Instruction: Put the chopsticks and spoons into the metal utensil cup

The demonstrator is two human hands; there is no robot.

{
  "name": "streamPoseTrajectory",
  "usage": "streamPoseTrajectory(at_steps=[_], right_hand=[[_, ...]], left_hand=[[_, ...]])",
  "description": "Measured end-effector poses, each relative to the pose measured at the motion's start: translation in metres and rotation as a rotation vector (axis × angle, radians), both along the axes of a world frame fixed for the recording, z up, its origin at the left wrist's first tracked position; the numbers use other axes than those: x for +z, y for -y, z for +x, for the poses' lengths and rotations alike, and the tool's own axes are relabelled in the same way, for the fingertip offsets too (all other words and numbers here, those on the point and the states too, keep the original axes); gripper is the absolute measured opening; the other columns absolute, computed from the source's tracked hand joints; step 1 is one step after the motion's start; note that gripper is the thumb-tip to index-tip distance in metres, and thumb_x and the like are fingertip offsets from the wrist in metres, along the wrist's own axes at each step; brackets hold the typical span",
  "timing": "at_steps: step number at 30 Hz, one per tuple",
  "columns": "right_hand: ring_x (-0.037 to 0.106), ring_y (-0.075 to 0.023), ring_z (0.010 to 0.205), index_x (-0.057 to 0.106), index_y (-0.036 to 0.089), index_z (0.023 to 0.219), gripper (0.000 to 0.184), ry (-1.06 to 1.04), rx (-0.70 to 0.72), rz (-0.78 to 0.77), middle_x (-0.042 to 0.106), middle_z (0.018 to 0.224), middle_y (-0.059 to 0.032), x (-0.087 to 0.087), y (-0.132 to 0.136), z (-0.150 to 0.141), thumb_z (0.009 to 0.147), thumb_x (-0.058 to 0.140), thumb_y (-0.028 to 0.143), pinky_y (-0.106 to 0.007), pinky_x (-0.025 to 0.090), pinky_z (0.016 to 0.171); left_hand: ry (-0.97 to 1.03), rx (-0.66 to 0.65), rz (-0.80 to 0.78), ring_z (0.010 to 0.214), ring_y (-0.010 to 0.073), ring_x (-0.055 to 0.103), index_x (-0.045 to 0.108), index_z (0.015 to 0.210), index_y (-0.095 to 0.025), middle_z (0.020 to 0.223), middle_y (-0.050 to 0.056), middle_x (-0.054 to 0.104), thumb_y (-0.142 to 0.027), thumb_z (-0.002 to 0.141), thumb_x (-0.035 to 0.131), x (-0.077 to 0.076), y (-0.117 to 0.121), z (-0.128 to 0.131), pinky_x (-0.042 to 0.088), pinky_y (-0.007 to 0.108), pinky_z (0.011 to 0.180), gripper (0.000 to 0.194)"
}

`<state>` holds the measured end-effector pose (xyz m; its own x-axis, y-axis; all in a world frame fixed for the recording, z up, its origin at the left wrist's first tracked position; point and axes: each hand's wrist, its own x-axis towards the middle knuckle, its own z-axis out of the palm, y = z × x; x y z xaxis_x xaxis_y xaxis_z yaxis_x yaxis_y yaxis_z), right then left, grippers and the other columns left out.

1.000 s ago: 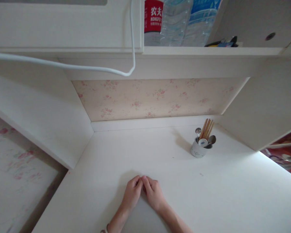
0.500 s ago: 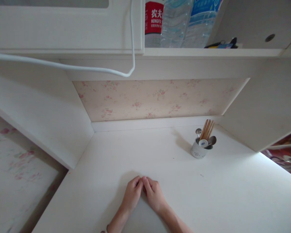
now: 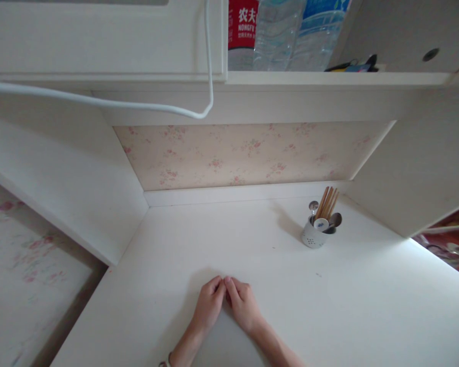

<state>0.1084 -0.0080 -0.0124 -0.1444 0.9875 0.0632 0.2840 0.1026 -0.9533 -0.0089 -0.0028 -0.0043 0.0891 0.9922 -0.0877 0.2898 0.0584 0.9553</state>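
My left hand (image 3: 209,303) and my right hand (image 3: 244,305) rest together on the white tabletop (image 3: 199,239). Both are closed in loose fists, with the thumb tips touching at the middle. No object shows in either one, though the curled fingers partly hide the palms. A band is around my left wrist. Up and to the right of my hands stands a white perforated utensil holder (image 3: 312,238). Upright in it are several wooden chopsticks (image 3: 326,204), metal spoons (image 3: 335,219) and a white round-ended piece (image 3: 321,225), perhaps a ceramic spoon.
An overhead shelf (image 3: 336,78) holds a red-labelled water bottle (image 3: 243,30) and other clear plastic bottles (image 3: 279,38). A white cable (image 3: 137,105) hangs in front of the cabinet door (image 3: 99,46). Side panels (image 3: 80,168) bound the table on the left and right.
The view has shifted very slightly. My hands keep the same closed, touching pose, and nothing else has moved.
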Motion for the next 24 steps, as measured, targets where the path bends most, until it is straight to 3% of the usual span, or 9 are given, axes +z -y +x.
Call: streamPoseTrajectory(at_steps=[16, 24], right_hand=[[0.034, -0.0116, 0.054, 0.048, 0.019, 0.061, 0.048, -0.018, -0.006, 0.007, 0.04, 0.054, 0.0047, 0.0004, 0.001, 0.0005, 0.097, 0.033, 0.047, -0.025, 0.027, 0.052], [0.034, -0.0112, 0.053, 0.047, 0.019, 0.06, 0.048, -0.021, 0.0, 0.008, 0.04, 0.054, 0.0047, 0.0002, 0.0001, 0.0009, 0.098, 0.033, 0.046, -0.024, 0.026, 0.052]], left_hand=[[0.009, 0.001, -0.015, 0.062, 0.0143, 0.043, 0.044, 0.062, -0.02, 0.06, -0.003, 0.047, -0.045, 0.086, 0.043, 0.005, 0.001, 0.001, 0.034, 0.024, 0.058, 0.035], [0.019, 0.006, -0.008, 0.061, 0.0137, 0.042, 0.046, 0.062, -0.02, 0.06, -0.003, 0.046, -0.043, 0.086, 0.044, -0.0003, -0.001, 0.0001, 0.033, 0.023, 0.057, 0.034]])
